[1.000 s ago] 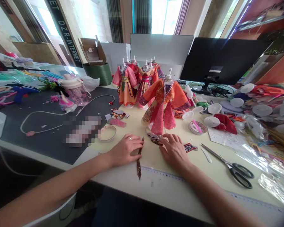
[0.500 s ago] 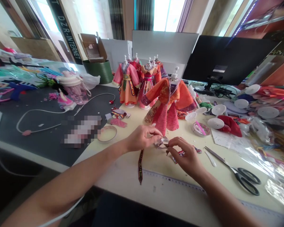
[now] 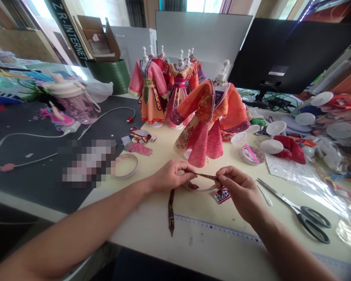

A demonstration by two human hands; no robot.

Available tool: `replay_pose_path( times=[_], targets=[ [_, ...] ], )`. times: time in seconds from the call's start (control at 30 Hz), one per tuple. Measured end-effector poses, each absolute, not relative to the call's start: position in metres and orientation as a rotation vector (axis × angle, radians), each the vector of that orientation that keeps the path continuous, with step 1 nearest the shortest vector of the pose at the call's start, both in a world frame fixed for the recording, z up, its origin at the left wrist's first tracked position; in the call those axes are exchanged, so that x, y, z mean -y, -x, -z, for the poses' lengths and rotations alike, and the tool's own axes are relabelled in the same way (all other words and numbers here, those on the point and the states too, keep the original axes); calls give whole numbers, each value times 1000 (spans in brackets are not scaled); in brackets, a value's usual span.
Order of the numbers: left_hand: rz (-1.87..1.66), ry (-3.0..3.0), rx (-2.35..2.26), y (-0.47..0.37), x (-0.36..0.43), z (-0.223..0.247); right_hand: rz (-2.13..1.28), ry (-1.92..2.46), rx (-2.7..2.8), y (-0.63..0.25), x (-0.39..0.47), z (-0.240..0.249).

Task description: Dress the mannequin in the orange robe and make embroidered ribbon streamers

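A narrow dark patterned ribbon (image 3: pixel 206 176) is stretched between my two hands, just in front of the doll form in orange robes. My left hand (image 3: pixel 174 175) pinches its left end between thumb and fingers. At the other end, the fingers of my right hand (image 3: pixel 236 187) are closed on it. A dark strip with a pointed end (image 3: pixel 171 214) hangs or lies below my left hand; whether it is the same ribbon I cannot tell. Under the stretched ribbon is a pale ring-like band (image 3: pixel 203 190), partly hidden. A patterned trim piece (image 3: pixel 222 196) lies beside my right hand.
The orange-robed doll form (image 3: pixel 213 113) stands ahead, with several dressed forms (image 3: pixel 149 91) behind. Scissors (image 3: pixel 301 214) and a white blade-shaped tool (image 3: pixel 265 196) lie at right. A ruler (image 3: pixel 216 227) runs along the front; a tape ring (image 3: pixel 126 166) sits at left.
My right hand has moved away from my left, and the ribbon now shows drawn out between them. The pale band shows lower. The view has tilted down.
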State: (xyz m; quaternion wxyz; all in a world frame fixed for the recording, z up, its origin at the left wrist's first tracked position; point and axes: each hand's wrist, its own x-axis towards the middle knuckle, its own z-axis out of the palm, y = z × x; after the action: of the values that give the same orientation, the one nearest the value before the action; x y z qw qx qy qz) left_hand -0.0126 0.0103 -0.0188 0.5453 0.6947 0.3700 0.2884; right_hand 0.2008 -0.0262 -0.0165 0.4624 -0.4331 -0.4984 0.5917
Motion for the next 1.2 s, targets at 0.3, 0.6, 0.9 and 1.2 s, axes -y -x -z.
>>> replay_pose_path(
  times=[0.3,0.6,0.9,1.2],
  targets=[
    [-717,-1470,-880,21,-13,19,-1561,1019,937,-209,19,16],
    [-819,-1388,-843,24,-11,12,-1458,986,810,-214,15,13],
    [-846,-1402,-875,22,-13,16,-1362,948,715,-222,9,9],
    [-1222,-2274,-1281,21,-6,20,-1526,1027,1040,-216,22,8]
  ],
)
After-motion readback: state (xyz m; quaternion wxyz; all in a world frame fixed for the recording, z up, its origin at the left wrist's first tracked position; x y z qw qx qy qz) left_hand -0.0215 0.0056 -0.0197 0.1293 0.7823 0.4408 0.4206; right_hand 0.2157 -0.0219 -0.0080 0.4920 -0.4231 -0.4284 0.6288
